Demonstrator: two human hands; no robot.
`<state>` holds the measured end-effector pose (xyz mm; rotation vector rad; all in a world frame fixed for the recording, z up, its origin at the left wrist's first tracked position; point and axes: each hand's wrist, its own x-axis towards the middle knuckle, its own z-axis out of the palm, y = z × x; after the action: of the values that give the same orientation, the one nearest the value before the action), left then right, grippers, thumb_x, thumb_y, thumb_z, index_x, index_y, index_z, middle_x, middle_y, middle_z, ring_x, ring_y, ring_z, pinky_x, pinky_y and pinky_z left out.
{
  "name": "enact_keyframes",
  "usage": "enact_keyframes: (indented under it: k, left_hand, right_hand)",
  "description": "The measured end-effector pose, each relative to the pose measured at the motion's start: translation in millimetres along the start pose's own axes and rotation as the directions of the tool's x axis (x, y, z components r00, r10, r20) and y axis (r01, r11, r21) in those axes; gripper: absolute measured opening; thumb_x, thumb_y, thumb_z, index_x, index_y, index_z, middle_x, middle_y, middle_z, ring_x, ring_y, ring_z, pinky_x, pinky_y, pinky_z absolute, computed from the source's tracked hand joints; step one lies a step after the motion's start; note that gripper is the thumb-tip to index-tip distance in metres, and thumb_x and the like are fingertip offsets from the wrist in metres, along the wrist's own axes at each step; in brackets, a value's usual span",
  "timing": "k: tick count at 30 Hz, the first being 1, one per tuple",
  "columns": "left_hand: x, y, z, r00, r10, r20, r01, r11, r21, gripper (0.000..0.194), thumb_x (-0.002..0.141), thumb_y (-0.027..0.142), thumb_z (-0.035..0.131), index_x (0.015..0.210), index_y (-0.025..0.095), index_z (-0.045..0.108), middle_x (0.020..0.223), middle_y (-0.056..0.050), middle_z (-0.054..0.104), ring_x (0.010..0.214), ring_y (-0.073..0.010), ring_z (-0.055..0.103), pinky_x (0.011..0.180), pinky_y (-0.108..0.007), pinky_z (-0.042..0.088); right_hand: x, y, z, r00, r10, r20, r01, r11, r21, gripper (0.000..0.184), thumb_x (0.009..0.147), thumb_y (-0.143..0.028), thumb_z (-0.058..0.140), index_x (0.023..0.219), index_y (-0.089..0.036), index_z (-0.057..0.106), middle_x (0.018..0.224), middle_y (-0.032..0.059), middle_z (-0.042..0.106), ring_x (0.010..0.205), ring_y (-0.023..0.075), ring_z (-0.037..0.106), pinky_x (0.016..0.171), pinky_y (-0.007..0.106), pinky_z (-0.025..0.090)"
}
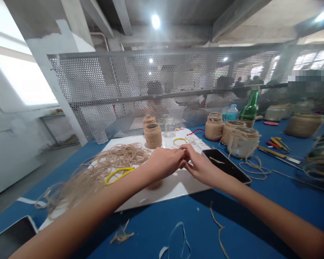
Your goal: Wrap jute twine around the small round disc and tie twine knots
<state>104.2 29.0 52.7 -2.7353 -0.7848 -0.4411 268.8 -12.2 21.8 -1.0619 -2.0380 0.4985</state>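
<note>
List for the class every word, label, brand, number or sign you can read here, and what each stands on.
None can be read.
Blue-capped bottle and green bottle: too small and blurred to tell of any lettering.
Twine-wrapped jars: no writing shows.

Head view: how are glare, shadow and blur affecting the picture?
In the head view, the ceiling lamp flares; also there, the near part of the twine heap is smeared, while the left hand and right hand are readable; dark shadows cross the blue table in the head view; its far-right wrapped jar looks stretched, probably lens distortion.
</note>
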Motion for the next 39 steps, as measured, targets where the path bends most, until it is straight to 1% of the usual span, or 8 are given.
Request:
enact_keyframes:
  k: [5, 9, 16, 20, 26, 31, 34, 39]
  left_hand:
    - [-0.2, -11.6, -13.5, 0.998, 0.035, 0.055, -0.019, 0.966, -0.259, 0.018, 0.085, 0.031, 0.046, 0.079, 0.018, 0.056, 0.073, 0.001, 0.064, 0.062, -0.0101, 0.056, 0.053, -0.020, 0.036]
    - [-4.9, -19.2, -20.9, 0.993, -0.073, 0.091, 0.109, 0.857, -0.504, 0.026, 0.084, 0.035, 0.046, 0.071, 0.015, 0.055, 0.060, 0.002, 0.055, 0.054, -0.0084, 0.047, 0.049, -0.019, 0.033]
    - [-11.1, -23.5, -18.7, 0.989, -0.100, 0.110, 0.142, 0.863, -0.485, 0.029, 0.087, 0.033, 0.040, 0.070, 0.015, 0.055, 0.059, 0.002, 0.053, 0.056, -0.0091, 0.047, 0.052, -0.020, 0.036]
    - [-14.8, -19.1, -14.0, 0.996, -0.079, 0.029, 0.084, 0.952, -0.295, 0.030, 0.091, 0.029, 0.030, 0.079, 0.017, 0.055, 0.066, -0.001, 0.059, 0.059, -0.0108, 0.052, 0.055, -0.021, 0.038]
    - [-24.8, 0.1, -2.4, 1.000, 0.014, 0.026, -0.016, 0.997, 0.078, 0.018, 0.086, 0.021, 0.035, 0.090, 0.018, 0.052, 0.068, -0.003, 0.062, 0.053, -0.0136, 0.053, 0.046, -0.023, 0.031]
    - [-28.3, 10.9, -6.3, 0.988, 0.149, 0.031, -0.151, 0.946, 0.286, 0.018, 0.083, 0.011, 0.034, 0.082, 0.015, 0.052, 0.065, -0.004, 0.060, 0.054, -0.0155, 0.055, 0.044, -0.026, 0.026]
    - [-28.0, 9.2, -12.3, 0.993, 0.113, 0.019, -0.114, 0.959, 0.261, 0.017, 0.084, 0.015, 0.036, 0.089, 0.016, 0.052, 0.069, -0.004, 0.062, 0.055, -0.0159, 0.056, 0.044, -0.026, 0.025]
    - [-26.5, 0.5, -21.2, 0.996, -0.080, 0.045, 0.084, 0.991, -0.104, 0.022, 0.085, 0.034, 0.042, 0.098, 0.020, 0.052, 0.071, -0.001, 0.063, 0.057, -0.0135, 0.054, 0.048, -0.024, 0.030]
  right_hand:
    - [-0.9, -9.4, -4.2, 0.981, 0.053, 0.187, -0.121, 0.919, 0.376, 0.037, 0.084, -0.020, 0.048, 0.113, -0.023, 0.026, 0.089, 0.0026, 0.057, 0.082, 0.0146, 0.057, 0.074, 0.032, 0.043]
    - [1.3, -12.7, -8.9, 0.985, 0.083, 0.154, -0.151, 0.847, 0.510, 0.043, 0.081, -0.022, 0.054, 0.113, -0.024, 0.026, 0.080, -0.0016, 0.055, 0.076, 0.0124, 0.055, 0.073, 0.030, 0.042]
    - [4.4, -10.3, -8.7, 0.993, 0.099, 0.071, -0.121, 0.727, 0.676, 0.043, 0.078, -0.023, 0.059, 0.108, -0.025, 0.027, 0.079, -0.0017, 0.056, 0.074, 0.0123, 0.055, 0.071, 0.029, 0.042]
    - [7.3, -11.4, -11.8, 0.985, 0.172, -0.021, -0.106, 0.694, 0.712, 0.044, 0.075, -0.028, 0.061, 0.104, -0.025, 0.029, 0.081, -0.0005, 0.058, 0.076, 0.0137, 0.057, 0.073, 0.031, 0.042]
    - [8.9, -10.0, -10.6, 0.948, 0.206, -0.243, -0.028, 0.815, 0.579, 0.038, 0.076, -0.028, 0.057, 0.097, -0.025, 0.026, 0.076, -0.0032, 0.053, 0.070, 0.0134, 0.054, 0.067, 0.029, 0.043]
    - [1.9, -5.2, 3.7, 0.958, -0.056, -0.283, 0.063, 0.998, 0.018, 0.025, 0.084, -0.021, 0.044, 0.102, -0.023, 0.028, 0.083, 0.0019, 0.049, 0.076, 0.0158, 0.052, 0.073, 0.034, 0.042]
    - [-2.3, -6.3, 8.1, 0.982, -0.127, -0.140, 0.107, 0.983, -0.146, 0.019, 0.086, -0.020, 0.037, 0.103, -0.022, 0.029, 0.084, 0.0041, 0.048, 0.075, 0.0167, 0.051, 0.071, 0.035, 0.043]
    - [-4.4, -13.6, 2.1, 0.996, -0.082, 0.038, 0.082, 0.997, 0.001, 0.030, 0.085, -0.018, 0.042, 0.108, -0.024, 0.024, 0.082, 0.0025, 0.052, 0.075, 0.0158, 0.054, 0.071, 0.033, 0.045]
